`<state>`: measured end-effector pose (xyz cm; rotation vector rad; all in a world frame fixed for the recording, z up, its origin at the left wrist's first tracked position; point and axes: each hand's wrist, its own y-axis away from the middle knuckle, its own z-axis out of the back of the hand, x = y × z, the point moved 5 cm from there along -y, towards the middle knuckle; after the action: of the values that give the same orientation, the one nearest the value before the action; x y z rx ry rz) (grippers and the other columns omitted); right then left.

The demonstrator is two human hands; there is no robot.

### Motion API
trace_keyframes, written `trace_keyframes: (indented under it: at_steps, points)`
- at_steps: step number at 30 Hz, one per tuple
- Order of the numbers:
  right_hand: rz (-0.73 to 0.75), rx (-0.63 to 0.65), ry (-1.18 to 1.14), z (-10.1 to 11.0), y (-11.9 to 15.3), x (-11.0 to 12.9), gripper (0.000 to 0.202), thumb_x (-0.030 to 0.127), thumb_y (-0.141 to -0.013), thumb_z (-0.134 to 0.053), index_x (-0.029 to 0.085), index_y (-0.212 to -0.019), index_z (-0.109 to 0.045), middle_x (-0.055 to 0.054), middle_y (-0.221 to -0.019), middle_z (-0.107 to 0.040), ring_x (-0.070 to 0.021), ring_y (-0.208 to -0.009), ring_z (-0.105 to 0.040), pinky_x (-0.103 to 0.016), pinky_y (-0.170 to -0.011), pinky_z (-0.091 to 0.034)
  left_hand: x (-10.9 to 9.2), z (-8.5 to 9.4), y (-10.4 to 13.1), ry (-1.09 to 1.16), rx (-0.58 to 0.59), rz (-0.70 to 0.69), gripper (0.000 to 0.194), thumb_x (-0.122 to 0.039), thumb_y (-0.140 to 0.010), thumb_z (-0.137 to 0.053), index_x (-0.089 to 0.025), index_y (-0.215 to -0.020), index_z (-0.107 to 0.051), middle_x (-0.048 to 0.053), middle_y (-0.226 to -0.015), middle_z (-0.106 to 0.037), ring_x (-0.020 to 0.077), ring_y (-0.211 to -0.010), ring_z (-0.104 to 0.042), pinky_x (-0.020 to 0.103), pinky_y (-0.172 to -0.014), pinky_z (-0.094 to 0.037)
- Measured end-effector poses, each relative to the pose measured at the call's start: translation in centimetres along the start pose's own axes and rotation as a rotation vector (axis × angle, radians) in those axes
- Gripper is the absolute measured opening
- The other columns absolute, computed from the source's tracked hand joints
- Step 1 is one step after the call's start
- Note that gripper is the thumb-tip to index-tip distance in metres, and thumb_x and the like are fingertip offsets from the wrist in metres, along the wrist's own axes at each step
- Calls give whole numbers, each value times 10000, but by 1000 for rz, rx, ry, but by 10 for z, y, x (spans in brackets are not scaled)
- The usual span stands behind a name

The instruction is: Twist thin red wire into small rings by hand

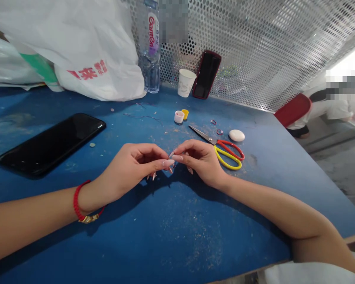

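Observation:
My left hand [133,167] and my right hand [201,159] meet fingertip to fingertip over the blue table [154,236]. Both pinch a small, thin dark cord loop [170,154], mostly covered by the fingers. A red braided bracelet [77,201] with a gold piece circles my left wrist. Just beyond my right hand lie scissors [211,140] with one red and one yellow handle, blades partly apart. A white oval object [236,135] rests right of them. Two small cord rings [219,132] lie behind the scissors.
Behind my hands stand small white [179,117] and yellow [185,114] containers, a paper cup [185,83], an upright phone [207,75] and a water bottle [152,59]. A black phone [53,144] lies left, below white bags [100,43]. A person's leg [313,110] shows at right.

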<state>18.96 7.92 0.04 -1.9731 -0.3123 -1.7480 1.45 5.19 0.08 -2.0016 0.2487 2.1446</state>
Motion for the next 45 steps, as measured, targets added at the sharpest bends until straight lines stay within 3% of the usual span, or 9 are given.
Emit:
trace_keyframes:
  at_steps: [6, 13, 20, 28, 31, 35, 38, 45]
  points:
    - [-6, 18, 1, -1, -1, 3, 323, 404, -824, -926, 176, -881, -704, 42, -745, -685, -48, -532, -509, -179, -478, -412, 1, 2, 0, 83, -59, 50, 151, -299, -712, -937, -211, -726, -816, -14, -649, -790, 69, -538, -628, 91, -466, -450]
    - [-60, 107, -25, -2, -1, -1, 252, 351, -877, -883, 164, -897, -716, 42, -769, -695, -40, -524, -499, -173, -472, -405, 1, 2, 1, 64, -39, 40, 122, -285, -691, -964, -249, -697, -847, -23, -628, -793, 66, -537, -639, 70, -479, -469]
    - [-64, 153, -119, -5, -3, 0, 293, 306, -778, -970, 149, -853, -735, 42, -738, -720, -48, -582, -581, -173, -545, -465, 0, 0, 3, 52, 5, 49, 121, -259, -677, -960, -258, -656, -840, -24, -612, -791, 75, -529, -654, 69, -460, -469]
    - [-54, 173, -164, -5, -3, 2, 240, 247, -778, -967, 148, -830, -755, 50, -717, -724, -50, -615, -633, -182, -630, -527, 1, -1, 1, 23, 37, 53, 105, -243, -702, -936, -264, -668, -839, -35, -623, -795, 60, -528, -650, 54, -476, -469]
    - [-41, 172, -142, -6, -2, 3, 236, 248, -784, -965, 146, -829, -758, 53, -715, -713, -40, -595, -603, -166, -591, -503, 1, -2, 0, 24, 49, 64, 113, -246, -699, -944, -261, -669, -836, -37, -622, -793, 55, -523, -644, 50, -473, -463]
    - [-37, 141, -70, -4, 0, 2, 211, 292, -854, -911, 152, -870, -754, 47, -751, -707, -35, -552, -555, -158, -497, -443, 2, 0, 1, 51, 28, 72, 148, -270, -685, -975, -258, -669, -829, -43, -629, -792, 47, -504, -617, 52, -468, -460]
    - [-28, 129, -50, -3, 1, 1, 162, 280, -896, -866, 163, -902, -754, 36, -798, -719, -44, -573, -574, -161, -508, -470, 3, 4, 1, 53, -17, 71, 155, -281, -681, -994, -270, -691, -839, -47, -638, -791, 47, -510, -605, 57, -481, -469]
    - [-2, 133, -55, -2, -1, 1, 173, 306, -877, -880, 170, -902, -776, 9, -844, -749, -62, -604, -587, -182, -538, -495, 5, 7, 0, 65, -87, 51, 151, -310, -683, -991, -280, -693, -843, -35, -626, -764, 77, -519, -611, 108, -482, -493]
